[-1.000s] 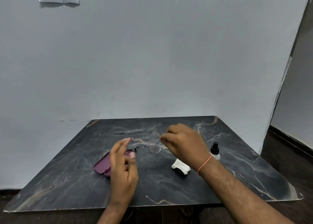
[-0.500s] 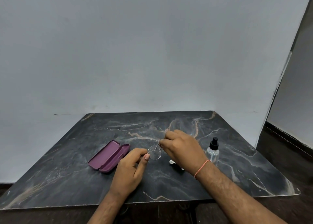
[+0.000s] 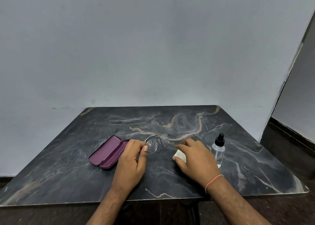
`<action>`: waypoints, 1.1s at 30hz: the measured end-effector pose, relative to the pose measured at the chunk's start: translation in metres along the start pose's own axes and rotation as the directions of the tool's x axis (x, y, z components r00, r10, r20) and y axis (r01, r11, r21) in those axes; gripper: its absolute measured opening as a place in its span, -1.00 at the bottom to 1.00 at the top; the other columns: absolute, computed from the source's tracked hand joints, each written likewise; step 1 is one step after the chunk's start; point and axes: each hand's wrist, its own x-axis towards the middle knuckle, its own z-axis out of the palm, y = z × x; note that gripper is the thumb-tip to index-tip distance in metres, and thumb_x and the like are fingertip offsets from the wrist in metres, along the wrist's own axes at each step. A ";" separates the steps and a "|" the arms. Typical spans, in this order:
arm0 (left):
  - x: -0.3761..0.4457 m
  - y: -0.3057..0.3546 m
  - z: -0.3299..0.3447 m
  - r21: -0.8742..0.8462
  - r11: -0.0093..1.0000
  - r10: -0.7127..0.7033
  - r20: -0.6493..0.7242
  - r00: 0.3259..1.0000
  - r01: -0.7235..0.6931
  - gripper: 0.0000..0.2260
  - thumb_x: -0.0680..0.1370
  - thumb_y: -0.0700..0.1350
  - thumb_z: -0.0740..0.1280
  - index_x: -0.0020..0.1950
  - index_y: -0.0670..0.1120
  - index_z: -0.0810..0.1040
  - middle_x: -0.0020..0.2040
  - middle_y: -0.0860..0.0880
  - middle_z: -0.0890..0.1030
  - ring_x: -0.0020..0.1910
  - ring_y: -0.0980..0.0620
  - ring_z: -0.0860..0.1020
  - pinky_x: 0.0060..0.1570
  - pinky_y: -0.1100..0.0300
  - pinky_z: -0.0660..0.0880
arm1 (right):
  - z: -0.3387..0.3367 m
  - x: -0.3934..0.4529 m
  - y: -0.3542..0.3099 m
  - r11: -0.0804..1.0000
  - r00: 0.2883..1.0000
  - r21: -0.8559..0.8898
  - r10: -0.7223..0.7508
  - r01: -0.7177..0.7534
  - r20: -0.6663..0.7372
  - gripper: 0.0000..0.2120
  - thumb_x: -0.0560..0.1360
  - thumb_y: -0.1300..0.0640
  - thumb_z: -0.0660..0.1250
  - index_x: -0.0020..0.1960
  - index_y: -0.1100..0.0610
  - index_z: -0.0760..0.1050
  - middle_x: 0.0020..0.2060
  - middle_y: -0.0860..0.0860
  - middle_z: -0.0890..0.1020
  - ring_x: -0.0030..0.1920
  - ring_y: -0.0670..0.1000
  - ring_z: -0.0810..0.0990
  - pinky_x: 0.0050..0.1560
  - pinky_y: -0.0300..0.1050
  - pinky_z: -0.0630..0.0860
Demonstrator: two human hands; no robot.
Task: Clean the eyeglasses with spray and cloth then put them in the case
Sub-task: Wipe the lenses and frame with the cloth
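The left hand (image 3: 131, 158) pinches the eyeglasses (image 3: 157, 143). The right hand (image 3: 196, 156), fingers spread, rests on the cloth (image 3: 179, 155). Next it should probably grab the spray bottle (image 3: 218, 149).

This looks like a plain room in a home: a dark marble desk (image 3: 170, 122) stands against a bare grey wall (image 3: 153, 46), over a dark floor (image 3: 289, 148).

Dim, even indoor light; soft shadows, wide-angle bowing at the edges.
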 end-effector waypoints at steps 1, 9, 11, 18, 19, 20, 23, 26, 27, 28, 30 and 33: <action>0.001 -0.001 0.001 -0.007 1.000 -0.005 -0.006 1.000 0.005 -0.85 0.73 -0.04 0.24 -0.01 0.16 0.49 -0.05 0.18 0.51 -0.05 0.06 0.56 -0.08 0.34 0.41 | 0.005 -0.002 0.002 1.000 0.999 -0.007 0.019 -0.019 0.047 -0.63 0.64 -0.28 0.27 0.31 -0.12 0.59 0.18 -0.11 0.56 0.19 0.05 0.54 0.07 -0.07 0.52; 0.001 -0.019 0.004 -0.088 0.993 -0.079 -0.050 0.996 0.075 -0.83 0.76 0.07 0.18 0.01 0.15 0.49 -0.03 0.09 0.53 -0.08 -0.04 0.58 -0.11 -0.17 0.64 | 0.026 0.007 0.000 0.925 0.965 0.360 0.196 -0.122 -0.176 -0.85 0.66 -0.07 0.41 0.05 -0.08 0.76 -0.17 -0.13 0.66 -0.07 -0.06 0.68 -0.13 -0.12 0.46; 0.002 -0.017 0.004 -0.082 0.995 -0.065 -0.039 0.997 0.061 -0.83 0.75 0.06 0.18 0.00 0.14 0.49 -0.04 0.09 0.52 -0.09 -0.03 0.57 -0.10 -0.12 0.62 | 0.021 0.007 -0.018 0.720 0.910 0.687 0.344 -0.097 -0.232 -0.94 0.59 -0.01 0.54 0.03 -0.10 0.79 -0.15 -0.21 0.75 -0.06 -0.21 0.70 -0.05 -0.29 0.53; 0.003 -0.008 0.002 -0.018 1.000 0.008 0.008 1.000 -0.008 -0.84 0.74 0.00 0.21 -0.03 0.13 0.46 -0.08 0.15 0.48 -0.10 0.03 0.52 -0.08 0.31 0.40 | 0.035 0.010 -0.070 0.658 0.875 0.742 0.278 0.128 -0.397 -0.87 0.55 0.15 0.58 0.07 -0.02 0.79 -0.07 -0.19 0.75 -0.02 -0.21 0.72 0.01 -0.25 0.61; 0.003 -0.009 0.002 -0.024 1.000 0.008 0.008 1.000 -0.008 -0.84 0.74 0.01 0.21 -0.03 0.13 0.46 -0.08 0.16 0.48 -0.10 0.03 0.53 -0.08 0.31 0.41 | 0.039 0.009 -0.072 0.671 0.875 0.728 0.259 0.143 -0.410 -0.85 0.56 0.15 0.57 0.10 -0.03 0.78 -0.08 -0.18 0.73 -0.04 -0.19 0.71 -0.02 -0.21 0.62; 0.004 -0.010 0.002 -0.032 0.999 0.003 0.005 1.000 -0.003 -0.84 0.74 0.02 0.21 -0.03 0.12 0.47 -0.08 0.16 0.49 -0.10 0.03 0.53 -0.07 0.30 0.42 | 0.041 0.009 -0.074 0.678 0.876 0.718 0.241 0.157 -0.419 -0.83 0.58 0.13 0.55 0.15 -0.04 0.78 -0.08 -0.17 0.72 -0.07 -0.17 0.71 -0.06 -0.19 0.62; 0.004 -0.014 0.003 -0.063 0.998 -0.016 0.003 1.000 0.016 -0.84 0.74 0.02 0.22 -0.01 0.09 0.51 -0.07 0.14 0.53 -0.10 0.00 0.58 -0.09 0.17 0.51 | 0.043 0.007 -0.075 0.698 0.865 0.676 0.167 0.236 -0.474 -0.75 0.60 0.16 0.51 0.26 -0.01 0.75 -0.06 -0.16 0.68 -0.11 -0.14 0.67 -0.10 -0.19 0.61; 0.004 -0.017 0.004 -0.092 0.996 -0.024 -0.002 1.000 0.023 -0.85 0.74 0.01 0.22 0.03 0.07 0.55 -0.04 0.13 0.56 -0.07 -0.01 0.60 -0.08 0.12 0.55 | 0.045 0.004 -0.078 0.740 0.843 0.579 0.031 0.342 -0.537 -0.74 0.58 0.19 0.51 0.25 0.03 0.75 -0.02 -0.10 0.68 -0.06 -0.08 0.65 -0.05 -0.14 0.60; 0.005 -0.016 0.004 -0.101 0.995 -0.026 -0.008 1.000 0.025 -0.85 0.74 0.01 0.22 0.03 0.07 0.56 -0.04 0.13 0.56 -0.07 0.00 0.60 -0.08 0.12 0.54 | 0.046 0.003 -0.078 0.756 0.836 0.548 0.002 0.358 -0.548 -0.74 0.58 0.18 0.51 0.26 0.03 0.75 -0.01 -0.10 0.68 -0.05 -0.06 0.64 -0.04 -0.15 0.59; 0.004 -0.016 0.004 -0.106 0.994 -0.026 -0.015 1.000 0.024 -0.84 0.74 0.01 0.22 0.03 0.07 0.56 -0.05 0.12 0.56 -0.07 0.00 0.60 -0.09 0.12 0.54 | 0.047 0.003 -0.078 0.769 0.833 0.531 -0.003 0.356 -0.554 -0.73 0.59 0.17 0.51 0.27 0.02 0.74 0.00 -0.11 0.68 -0.05 -0.05 0.63 -0.03 -0.16 0.59; 0.004 -0.015 0.003 -0.107 0.994 -0.027 -0.022 0.999 0.025 -0.82 0.74 0.04 0.21 0.03 0.07 0.55 -0.06 0.11 0.56 -0.09 -0.01 0.59 -0.10 0.06 0.56 | 0.048 0.004 -0.077 0.788 0.830 0.530 0.044 0.314 -0.557 -0.71 0.60 0.14 0.50 0.31 -0.02 0.73 -0.02 -0.12 0.68 -0.06 -0.04 0.62 -0.04 -0.15 0.59; 0.003 -0.014 0.004 -0.090 0.996 -0.017 -0.013 1.000 0.015 -0.79 0.75 0.05 0.21 0.00 0.04 0.54 -0.08 0.09 0.55 -0.12 -0.03 0.59 -0.13 -0.01 0.57 | 0.050 0.009 -0.073 0.781 0.829 0.577 0.145 0.240 -0.541 -0.69 0.61 0.15 0.50 0.34 -0.04 0.71 -0.07 -0.14 0.66 -0.09 -0.06 0.62 -0.07 -0.11 0.59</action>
